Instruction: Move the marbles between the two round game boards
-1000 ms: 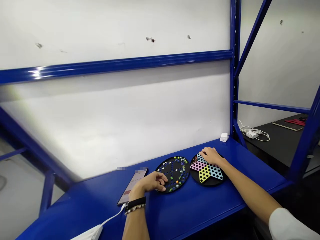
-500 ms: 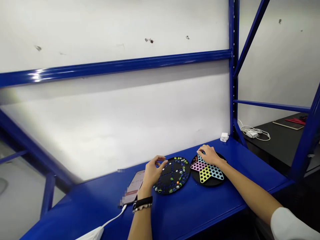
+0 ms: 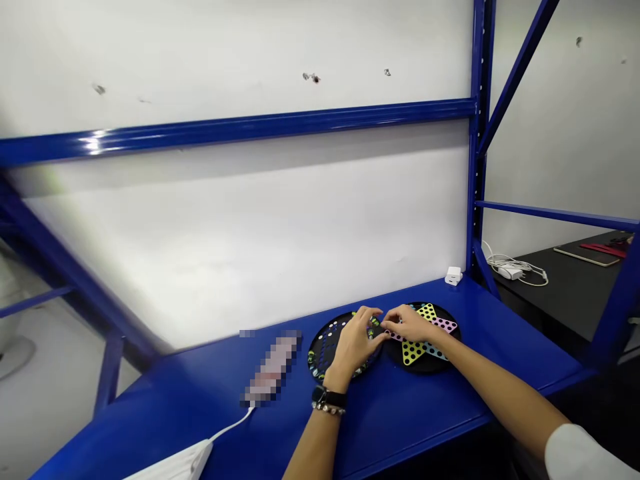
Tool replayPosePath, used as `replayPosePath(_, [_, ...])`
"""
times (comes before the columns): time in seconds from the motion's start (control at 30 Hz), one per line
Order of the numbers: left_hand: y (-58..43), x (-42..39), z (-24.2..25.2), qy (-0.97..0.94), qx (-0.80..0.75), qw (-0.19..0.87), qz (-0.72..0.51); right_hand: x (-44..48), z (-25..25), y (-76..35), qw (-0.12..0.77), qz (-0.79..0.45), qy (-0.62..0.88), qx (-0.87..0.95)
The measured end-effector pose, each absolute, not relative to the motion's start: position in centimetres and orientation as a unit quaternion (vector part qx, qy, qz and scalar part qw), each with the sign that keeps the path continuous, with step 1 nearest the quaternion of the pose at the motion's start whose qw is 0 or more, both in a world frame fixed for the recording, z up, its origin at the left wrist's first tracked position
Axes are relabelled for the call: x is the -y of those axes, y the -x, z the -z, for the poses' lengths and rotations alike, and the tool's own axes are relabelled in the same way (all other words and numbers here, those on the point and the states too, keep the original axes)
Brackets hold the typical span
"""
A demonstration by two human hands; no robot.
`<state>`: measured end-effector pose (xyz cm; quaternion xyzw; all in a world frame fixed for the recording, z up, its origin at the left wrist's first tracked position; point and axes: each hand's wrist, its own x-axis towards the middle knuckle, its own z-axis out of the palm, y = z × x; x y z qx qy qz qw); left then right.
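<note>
Two round black trays lie side by side on the blue table. Around the rim of the left tray [image 3: 320,341] are several glass marbles, with white pieces nearer its middle. My left hand [image 3: 356,340] hangs over that tray's right part, thumb and fingers apart, nothing visible between them. A star-shaped board [image 3: 429,333] with pink, yellow and blue points full of holes lies on the right tray [image 3: 425,365]. My right hand [image 3: 407,325] is at the star's left point, fingers curled together at the tips; anything in them is too small to make out.
A blurred phone-like device [image 3: 273,370] with a white cable lies left of the trays, above a white block [image 3: 175,463]. A white charger [image 3: 453,276] stands at the back right. Blue frame bars surround the table.
My left hand has moved right, towards my right hand, which has come slightly left and down. The star board now sits differently turned, with a yellow point at the back. The view has shifted slightly.
</note>
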<state>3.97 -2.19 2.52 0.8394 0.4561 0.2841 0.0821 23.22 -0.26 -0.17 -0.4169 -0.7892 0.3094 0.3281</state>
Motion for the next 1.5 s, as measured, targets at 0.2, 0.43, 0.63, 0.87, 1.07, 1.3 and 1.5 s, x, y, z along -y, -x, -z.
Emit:
replayPosePath(0.2, [5.5,0.8,-3.6,-0.744,-0.631,0.123,-0.183,-1.1,0.0,-26.7,0.29,-0.093,0.605,0.735])
replayPosePath(0.43, [11.8,-0.4,-0.9,-0.697,-0.631,0.324,-0.106,-1.8,0.4,-28.9,0.233,-0.103,0.677,0.691])
replayPosePath(0.63, [10.5,0.1,-1.3,-0.704,-0.636,0.307,-0.074,-1.8,0.1,-28.7,0.268,-0.119,0.682,0.67])
replayPosePath(0.87, [7.4,1.1,-3.0,-0.741,-0.625,0.211,-0.127,-1.7,-0.1,-28.1,0.315,-0.144,0.648,0.679])
replayPosePath(1.07, [0.3,2.5,-3.2,-0.794,-0.536,0.091,-0.272,-0.1,0.1,-23.8,0.347,-0.203,0.51,0.761])
replayPosePath(1.3, [-3.7,3.5,-1.7,-0.854,-0.439,0.043,-0.276,1.2,0.3,-21.2,0.323,-0.257,0.417,0.81])
replayPosePath(1.5, [-2.8,3.3,-1.5,-0.832,-0.483,0.012,-0.271,-0.6,0.0,-25.2,0.332,-0.118,0.563,0.748])
